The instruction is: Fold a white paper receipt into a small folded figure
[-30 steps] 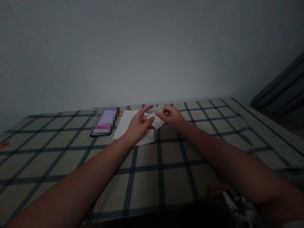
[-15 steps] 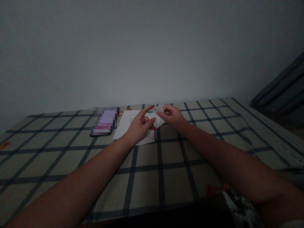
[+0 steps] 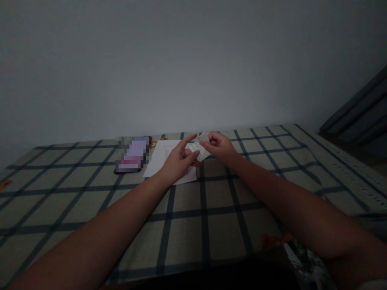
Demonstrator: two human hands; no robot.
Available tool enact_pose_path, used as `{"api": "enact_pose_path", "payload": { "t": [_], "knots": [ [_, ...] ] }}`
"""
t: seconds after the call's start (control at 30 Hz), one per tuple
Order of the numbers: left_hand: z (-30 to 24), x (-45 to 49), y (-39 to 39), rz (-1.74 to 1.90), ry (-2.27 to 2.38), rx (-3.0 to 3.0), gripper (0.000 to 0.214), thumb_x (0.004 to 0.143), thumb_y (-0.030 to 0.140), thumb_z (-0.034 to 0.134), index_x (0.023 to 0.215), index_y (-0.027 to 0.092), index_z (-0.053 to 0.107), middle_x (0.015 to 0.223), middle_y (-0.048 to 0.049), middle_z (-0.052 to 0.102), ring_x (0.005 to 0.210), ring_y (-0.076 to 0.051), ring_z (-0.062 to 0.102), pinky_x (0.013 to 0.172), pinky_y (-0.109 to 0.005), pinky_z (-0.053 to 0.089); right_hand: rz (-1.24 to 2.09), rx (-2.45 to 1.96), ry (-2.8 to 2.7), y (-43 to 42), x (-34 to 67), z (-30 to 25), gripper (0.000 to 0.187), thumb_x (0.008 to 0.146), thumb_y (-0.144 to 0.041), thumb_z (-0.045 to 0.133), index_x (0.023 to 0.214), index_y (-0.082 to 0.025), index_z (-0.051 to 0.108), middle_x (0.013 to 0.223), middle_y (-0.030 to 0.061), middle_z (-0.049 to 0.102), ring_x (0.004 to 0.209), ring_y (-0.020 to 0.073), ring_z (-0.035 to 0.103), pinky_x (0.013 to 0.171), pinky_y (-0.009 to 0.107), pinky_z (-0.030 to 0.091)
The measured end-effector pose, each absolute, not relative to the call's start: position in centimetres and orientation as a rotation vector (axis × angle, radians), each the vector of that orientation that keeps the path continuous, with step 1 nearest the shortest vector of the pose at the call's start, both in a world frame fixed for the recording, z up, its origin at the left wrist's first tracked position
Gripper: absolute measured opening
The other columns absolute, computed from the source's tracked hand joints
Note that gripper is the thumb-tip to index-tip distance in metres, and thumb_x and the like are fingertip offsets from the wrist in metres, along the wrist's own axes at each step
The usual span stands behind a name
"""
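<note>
A small folded white paper piece (image 3: 200,150) is held between both hands above the checked cloth. My left hand (image 3: 178,161) pinches its left side with the thumb, the forefinger stretched out over it. My right hand (image 3: 220,148) has its fingers curled round the paper's right side. Under and behind the left hand lies a flat white sheet of paper (image 3: 160,159).
A phone (image 3: 132,155) with a lit, blurred screen lies left of the sheet. The checked cloth (image 3: 90,177) covers the whole surface up to a plain wall. A dark slatted thing (image 3: 356,117) stands at the far right. Patterned fabric (image 3: 305,262) shows at the bottom right.
The folded paper has been turned and drawn slightly closer between the fingers. Both hands stay in the same place.
</note>
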State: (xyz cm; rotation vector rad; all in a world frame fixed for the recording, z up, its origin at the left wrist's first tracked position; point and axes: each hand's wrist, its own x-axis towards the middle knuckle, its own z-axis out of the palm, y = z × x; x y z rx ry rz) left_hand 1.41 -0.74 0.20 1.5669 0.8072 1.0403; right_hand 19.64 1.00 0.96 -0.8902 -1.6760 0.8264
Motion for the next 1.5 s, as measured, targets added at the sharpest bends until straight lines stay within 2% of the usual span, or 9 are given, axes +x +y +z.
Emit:
{"api": "enact_pose_path", "payload": {
  "t": [0.2, 0.47, 0.73, 0.97, 1.17, 1.5],
  "knots": [
    [0.23, 1.52, -0.76, 1.044, 0.816, 1.605, 0.067, 0.081, 0.033, 0.068, 0.142, 0.022, 0.042, 0.054, 0.0088, 0.055, 0.057, -0.014, 0.066, 0.070, -0.035, 0.060, 0.808, -0.894, -1.676, 0.79, 19.48, 1.14, 0.032, 0.077, -0.044, 0.065, 0.068, -0.020, 0.046, 0.059, -0.0048, 0.042, 0.056, 0.0097, 0.037, 0.051, 0.024, 0.028],
    [0.32, 1.57, -0.90, 1.007, 0.756, 1.513, 0.078, 0.080, 0.026, 0.068, 0.148, 0.020, 0.030, 0.064, 0.0048, 0.063, 0.065, -0.016, 0.069, 0.071, -0.035, 0.060, 0.807, -0.893, -1.658, 0.76, 19.62, 1.16, 0.029, 0.080, -0.041, 0.065, 0.070, -0.020, 0.048, 0.061, -0.0043, 0.042, 0.057, 0.0099, 0.037, 0.051, 0.024, 0.028],
    [0.03, 1.23, -0.68, 0.987, 0.774, 1.599, 0.074, 0.083, 0.028, 0.066, 0.148, 0.022, 0.031, 0.060, 0.0046, 0.063, 0.068, -0.019, 0.072, 0.072, -0.034, 0.058, 0.812, -0.892, -1.659, 0.61, 19.59, 1.31, 0.028, 0.080, -0.040, 0.065, 0.070, -0.020, 0.048, 0.062, -0.0042, 0.043, 0.057, 0.0100, 0.038, 0.052, 0.025, 0.029],
    [-0.07, 1.49, -0.67, 0.995, 0.747, 1.495, 0.078, 0.080, 0.027, 0.070, 0.147, 0.020, 0.031, 0.059, 0.0046, 0.064, 0.066, -0.019, 0.071, 0.073, -0.037, 0.059, 0.802, -0.883, -1.645, 0.67, 19.46, 1.40, 0.028, 0.078, -0.039, 0.065, 0.069, -0.019, 0.048, 0.059, -0.0058, 0.042, 0.054, 0.0082, 0.036, 0.050, 0.023, 0.027],
    [0.06, 1.72, -0.86, 0.967, 0.726, 1.475, 0.080, 0.080, 0.026, 0.069, 0.148, 0.020, 0.028, 0.069, -0.0009, 0.072, 0.068, -0.021, 0.072, 0.069, -0.036, 0.059, 0.800, -0.880, -1.637, 0.68, 19.55, 1.35, 0.028, 0.079, -0.037, 0.064, 0.067, -0.019, 0.046, 0.058, -0.0062, 0.041, 0.053, 0.0077, 0.036, 0.049, 0.023, 0.026],
    [0.14, 1.73, -0.89, 0.969, 0.672, 1.485, 0.082, 0.082, 0.024, 0.068, 0.150, 0.019, 0.023, 0.070, -0.0009, 0.071, 0.072, -0.019, 0.072, 0.072, -0.034, 0.058, 0.801, -0.899, -1.624, 0.73, 19.56, 1.37, 0.027, 0.078, -0.036, 0.065, 0.068, -0.019, 0.046, 0.058, -0.0057, 0.042, 0.054, 0.0078, 0.037, 0.049, 0.023, 0.028]
  ]
}}
